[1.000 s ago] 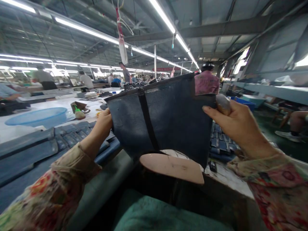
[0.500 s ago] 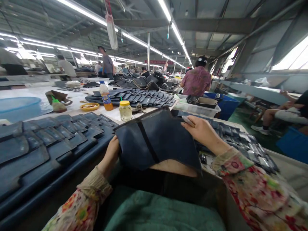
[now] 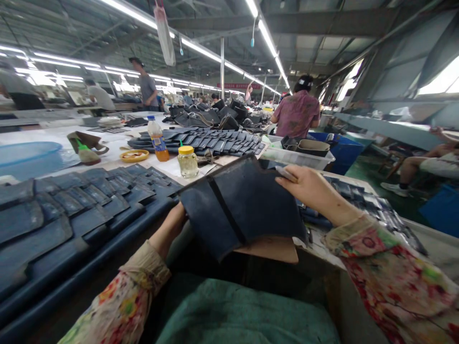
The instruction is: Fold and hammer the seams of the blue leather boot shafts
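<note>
A dark blue leather piece (image 3: 247, 205) with a black strip across it is raised above my lap, its tan underside showing at the lower edge. My left hand (image 3: 174, 222) is closed on its left edge, with the fingers hidden behind the leather. At the upper right corner, my right hand (image 3: 310, 188) is closed around a pale stick-like object (image 3: 286, 173), whose kind I cannot make out. That hand touches or nearly touches the leather edge. A green cloth (image 3: 244, 310) covers my lap below.
Overlapping blue leather pieces (image 3: 79, 205) lie at left, with more pieces (image 3: 373, 205) at right. Beyond stand a yellow-lidded jar (image 3: 188, 165), a bottle (image 3: 158, 141), a yellow dish (image 3: 134, 156) and a blue basin (image 3: 30, 157). A co-worker (image 3: 297, 112) is ahead, near a clear bin (image 3: 304, 159).
The leather piece has shifted slightly right and tilted, and more tan shows below its lower edge. Both hands have moved a little to the right with it.
</note>
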The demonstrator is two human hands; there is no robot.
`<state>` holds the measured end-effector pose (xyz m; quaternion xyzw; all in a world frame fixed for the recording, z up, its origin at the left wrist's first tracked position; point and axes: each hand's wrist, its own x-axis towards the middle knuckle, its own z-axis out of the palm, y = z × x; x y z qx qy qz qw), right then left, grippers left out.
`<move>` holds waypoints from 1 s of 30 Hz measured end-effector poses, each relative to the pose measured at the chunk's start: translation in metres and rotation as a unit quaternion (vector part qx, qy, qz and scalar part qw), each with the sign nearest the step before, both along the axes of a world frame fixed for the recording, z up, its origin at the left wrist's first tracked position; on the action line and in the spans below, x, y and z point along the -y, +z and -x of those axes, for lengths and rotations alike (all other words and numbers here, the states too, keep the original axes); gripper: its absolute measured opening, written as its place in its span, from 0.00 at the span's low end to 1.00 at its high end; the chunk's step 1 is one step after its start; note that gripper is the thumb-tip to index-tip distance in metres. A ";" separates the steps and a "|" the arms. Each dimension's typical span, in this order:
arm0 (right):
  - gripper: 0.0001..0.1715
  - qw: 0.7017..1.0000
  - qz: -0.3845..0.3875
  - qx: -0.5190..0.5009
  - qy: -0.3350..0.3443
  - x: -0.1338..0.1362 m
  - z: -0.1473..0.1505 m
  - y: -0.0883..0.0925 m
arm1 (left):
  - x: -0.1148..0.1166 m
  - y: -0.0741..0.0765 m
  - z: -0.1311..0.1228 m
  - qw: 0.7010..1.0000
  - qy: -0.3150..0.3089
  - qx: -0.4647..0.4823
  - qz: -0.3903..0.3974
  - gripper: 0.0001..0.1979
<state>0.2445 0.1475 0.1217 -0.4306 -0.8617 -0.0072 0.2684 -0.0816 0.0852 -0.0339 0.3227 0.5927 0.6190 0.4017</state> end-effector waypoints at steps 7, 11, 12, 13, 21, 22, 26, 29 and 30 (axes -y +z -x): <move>0.14 0.950 0.204 0.231 -0.053 -0.013 -0.048 -0.048 | 0.031 -0.071 -0.033 0.964 -0.165 0.110 0.177 0.26; 0.17 0.969 0.198 0.145 -0.022 -0.016 -0.064 -0.066 | 0.026 -0.057 -0.016 0.987 -0.094 0.023 0.132 0.29; 0.17 0.974 0.189 0.126 -0.013 -0.018 -0.063 -0.073 | 0.022 -0.049 -0.013 0.991 -0.068 -0.008 0.117 0.29; 0.16 0.977 0.181 0.112 -0.003 -0.020 -0.060 -0.080 | 0.016 -0.041 -0.012 0.993 -0.046 -0.028 0.103 0.27; 0.16 0.982 0.163 0.095 -0.002 -0.019 -0.037 -0.132 | -0.015 0.002 -0.079 0.917 -0.121 -0.375 -0.064 0.18; 0.17 0.983 0.154 0.094 -0.015 -0.013 -0.039 -0.133 | -0.015 0.002 -0.091 0.896 -0.135 -0.416 -0.074 0.18; 0.17 0.991 0.114 0.044 -0.053 0.030 -0.062 -0.145 | -0.009 -0.005 -0.132 0.808 -0.182 -0.548 -0.118 0.18; 0.18 0.992 0.114 -0.009 -0.061 0.070 -0.081 -0.176 | 0.002 -0.015 -0.156 0.781 -0.226 -0.565 -0.142 0.18; 0.17 0.992 0.109 -0.029 -0.059 0.081 -0.087 -0.189 | 0.006 -0.018 -0.162 0.777 -0.234 -0.566 -0.145 0.17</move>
